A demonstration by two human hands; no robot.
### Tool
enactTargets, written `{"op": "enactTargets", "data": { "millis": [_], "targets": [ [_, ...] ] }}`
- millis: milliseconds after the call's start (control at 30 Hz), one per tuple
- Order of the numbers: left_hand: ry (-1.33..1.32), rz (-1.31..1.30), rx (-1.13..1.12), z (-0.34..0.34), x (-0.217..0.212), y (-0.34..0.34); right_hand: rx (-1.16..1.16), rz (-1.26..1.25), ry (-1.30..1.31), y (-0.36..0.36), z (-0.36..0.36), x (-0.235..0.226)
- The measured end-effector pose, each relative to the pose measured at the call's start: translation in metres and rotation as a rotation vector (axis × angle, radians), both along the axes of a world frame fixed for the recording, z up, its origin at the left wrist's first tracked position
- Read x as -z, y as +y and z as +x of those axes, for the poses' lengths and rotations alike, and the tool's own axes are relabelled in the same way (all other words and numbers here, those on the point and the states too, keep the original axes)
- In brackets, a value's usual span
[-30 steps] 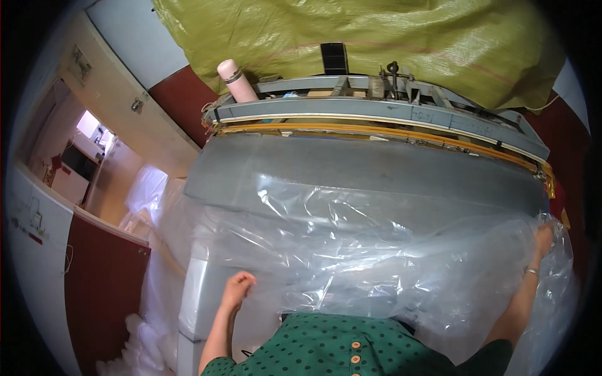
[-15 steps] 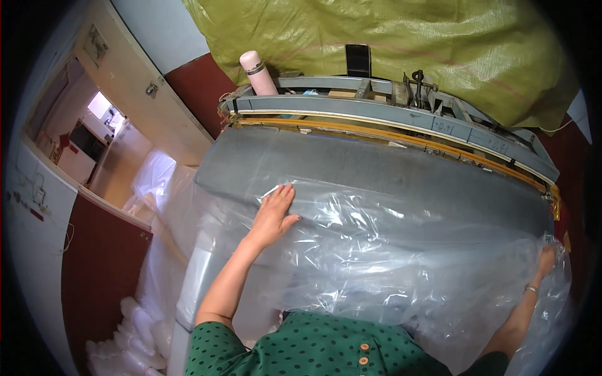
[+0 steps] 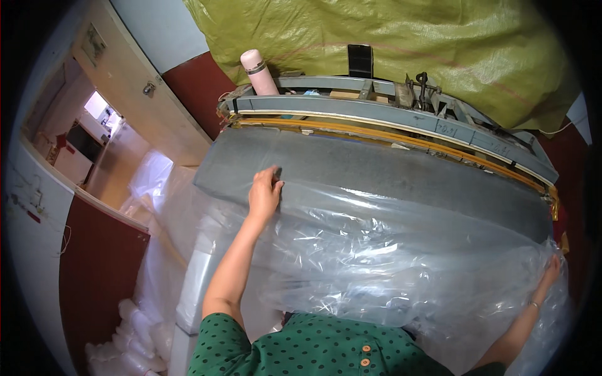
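A wide sheet of clear plastic film (image 3: pixel 351 250) is spread over the near part of a long grey worktop (image 3: pixel 389 169). My left hand (image 3: pixel 265 194) is over the left part of the worktop, by the film's far edge. Its fingers are bent in toward the thumb, and a small dark patch shows at the fingertips; what they hold, if anything, I cannot make out. At the far right end, my right hand (image 3: pixel 552 271) is closed on the bunched film, partly seen through it.
Behind the worktop runs a grey metal frame (image 3: pixel 338 106) with an orange strip (image 3: pixel 376 133). A pink bottle (image 3: pixel 258 72) leans there, before a yellow-green woven sheet (image 3: pixel 426 44). More film (image 3: pixel 169 213) hangs at the left, near an open door (image 3: pixel 147 75) and plastic rolls (image 3: pixel 135 338).
My left hand has risen slightly away from me, and its fingers went from flat on the film to bent inward. My right hand moved a little nearer me, and the film's far edge shifted.
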State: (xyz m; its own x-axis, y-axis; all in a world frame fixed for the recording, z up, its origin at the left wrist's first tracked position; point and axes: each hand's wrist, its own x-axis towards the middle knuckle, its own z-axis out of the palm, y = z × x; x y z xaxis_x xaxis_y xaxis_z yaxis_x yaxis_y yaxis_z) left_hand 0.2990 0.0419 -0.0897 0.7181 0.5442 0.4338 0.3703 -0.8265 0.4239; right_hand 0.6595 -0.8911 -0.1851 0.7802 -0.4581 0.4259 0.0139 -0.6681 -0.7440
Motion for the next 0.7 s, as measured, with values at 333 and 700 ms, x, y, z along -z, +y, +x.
{"op": "enactTargets", "data": {
  "millis": [333,700],
  "targets": [
    [-0.384,-0.293,-0.001,0.023,-0.016,0.028,-0.033,0.756,0.023,0.041,0.025,-0.059],
    [-0.536,-0.121,-0.192,0.120,0.066,0.178,-0.224,0.243,-0.197,0.232,0.084,-0.031]
  ]
}}
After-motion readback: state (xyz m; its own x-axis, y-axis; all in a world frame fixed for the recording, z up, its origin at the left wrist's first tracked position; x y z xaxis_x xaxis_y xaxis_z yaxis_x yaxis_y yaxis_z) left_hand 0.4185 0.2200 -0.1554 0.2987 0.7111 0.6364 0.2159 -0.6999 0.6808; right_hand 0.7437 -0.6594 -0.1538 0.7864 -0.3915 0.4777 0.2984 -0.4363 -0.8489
